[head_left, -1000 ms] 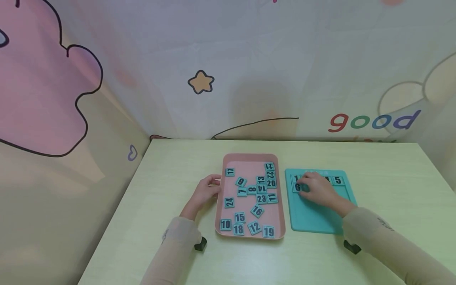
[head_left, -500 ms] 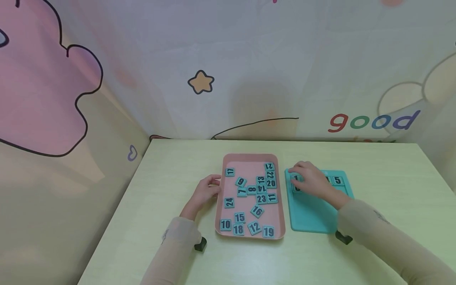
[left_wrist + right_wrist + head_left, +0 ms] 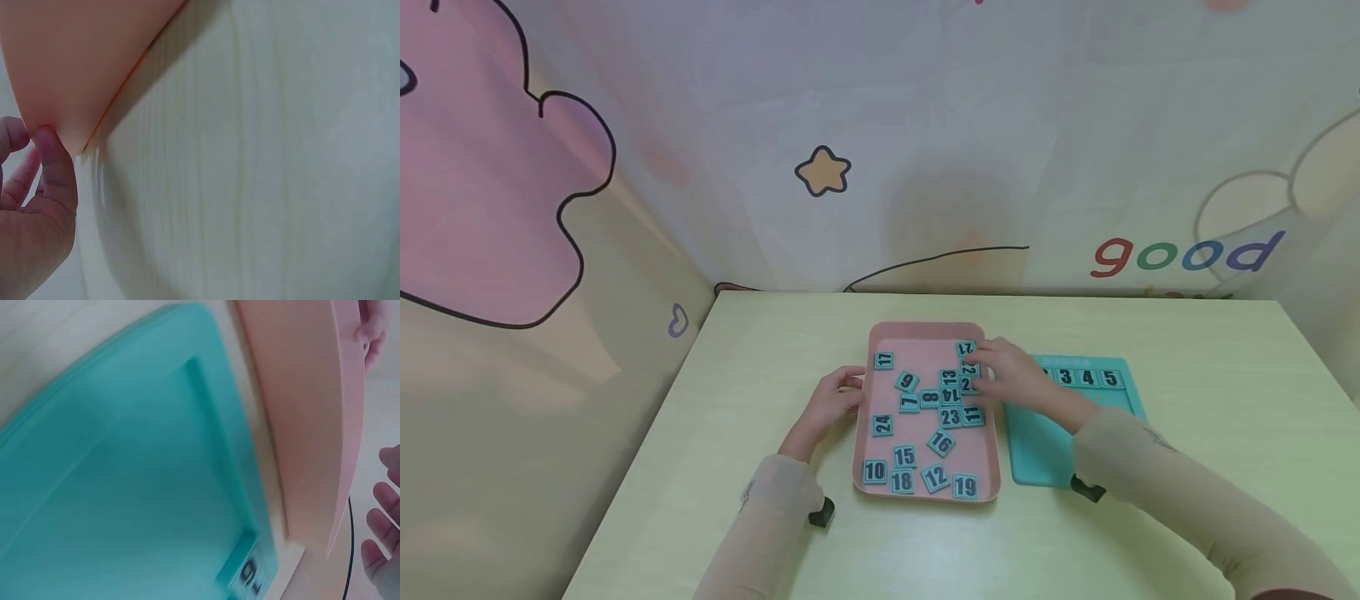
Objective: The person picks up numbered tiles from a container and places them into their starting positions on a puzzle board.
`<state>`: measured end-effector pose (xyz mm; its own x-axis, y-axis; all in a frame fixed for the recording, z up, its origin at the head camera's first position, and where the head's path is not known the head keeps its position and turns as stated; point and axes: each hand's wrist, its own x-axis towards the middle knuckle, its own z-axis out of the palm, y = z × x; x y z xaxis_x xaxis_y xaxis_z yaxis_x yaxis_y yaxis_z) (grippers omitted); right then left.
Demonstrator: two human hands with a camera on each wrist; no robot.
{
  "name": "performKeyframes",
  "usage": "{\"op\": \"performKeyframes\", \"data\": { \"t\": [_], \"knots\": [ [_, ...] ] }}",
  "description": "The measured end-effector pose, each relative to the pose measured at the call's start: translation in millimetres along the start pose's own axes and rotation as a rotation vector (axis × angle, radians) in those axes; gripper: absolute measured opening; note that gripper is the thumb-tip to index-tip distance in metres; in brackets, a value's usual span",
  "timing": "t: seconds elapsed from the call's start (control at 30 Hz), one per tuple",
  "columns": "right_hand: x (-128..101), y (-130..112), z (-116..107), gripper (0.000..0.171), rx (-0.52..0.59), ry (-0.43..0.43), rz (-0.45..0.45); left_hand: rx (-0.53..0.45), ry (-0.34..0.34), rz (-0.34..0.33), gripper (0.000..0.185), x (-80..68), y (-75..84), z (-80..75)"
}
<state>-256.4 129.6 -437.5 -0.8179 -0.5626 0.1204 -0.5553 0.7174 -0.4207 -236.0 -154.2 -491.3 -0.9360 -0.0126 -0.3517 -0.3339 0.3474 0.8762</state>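
A pink tray (image 3: 917, 330) holds loose teal number tiles, among them tile 16 (image 3: 941, 442) and tile 9 (image 3: 907, 382). At its left rim, my left hand (image 3: 829, 408) pinches the edge; in the left wrist view the thumb (image 3: 55, 159) presses the outer wall. My right hand (image 3: 1018, 379) hovers over the tray's right edge, fingers spread and holding nothing, partly covering tile 20 and tile 22. A teal number board (image 3: 1045, 450) lies just right of the tray, with tile 5 (image 3: 1110, 379) in its top row. In the right wrist view, tile 6 (image 3: 248, 571) sits below that row.
Both tray and board lie on a pale wooden table (image 3: 760, 350). Behind it rises a printed wall cloth (image 3: 940, 125) with a star and coloured letters. A small black device (image 3: 822, 512) sits at the left cuff, another (image 3: 1087, 489) at the right.
My right hand has left tile 6 on the board and moved left to above the tray's right side. My left hand keeps its place at the rim.
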Motion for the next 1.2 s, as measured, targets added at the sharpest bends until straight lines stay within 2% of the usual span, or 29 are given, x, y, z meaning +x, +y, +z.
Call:
{"op": "performKeyframes", "data": {
  "t": [0.23, 0.5, 0.6, 0.77, 0.93, 1.2],
  "knots": [
    [14, -17, 16, 0.029, -0.032, -0.075, -0.084, -0.002, 0.002, 0.014, 0.038, 1.3, -1.1, -0.3],
    [25, -27, 34, 0.029, -0.056, -0.181, -0.202, 0.000, -0.001, 0.009, 0.039, 0.9, -1.2, -1.1],
    [26, -30, 39, 0.034, -0.063, -0.233, -0.198, 0.008, -0.004, 0.000, 0.039, 0.8, -1.0, -0.8],
    [29, -33, 47, 0.039, -0.051, -0.306, -0.136, 0.009, -0.007, 0.001, 0.038, 0.6, -0.9, -0.8],
    [31, -35, 53, 0.040, -0.039, -0.311, -0.113, 0.000, -0.007, 0.007, 0.038, 0.6, -0.8, -1.0],
    [31, -37, 66, 0.041, -0.103, -0.225, -0.169, -0.009, -0.003, 0.008, 0.037, -0.4, 0.2, -0.7]
  ]
}}
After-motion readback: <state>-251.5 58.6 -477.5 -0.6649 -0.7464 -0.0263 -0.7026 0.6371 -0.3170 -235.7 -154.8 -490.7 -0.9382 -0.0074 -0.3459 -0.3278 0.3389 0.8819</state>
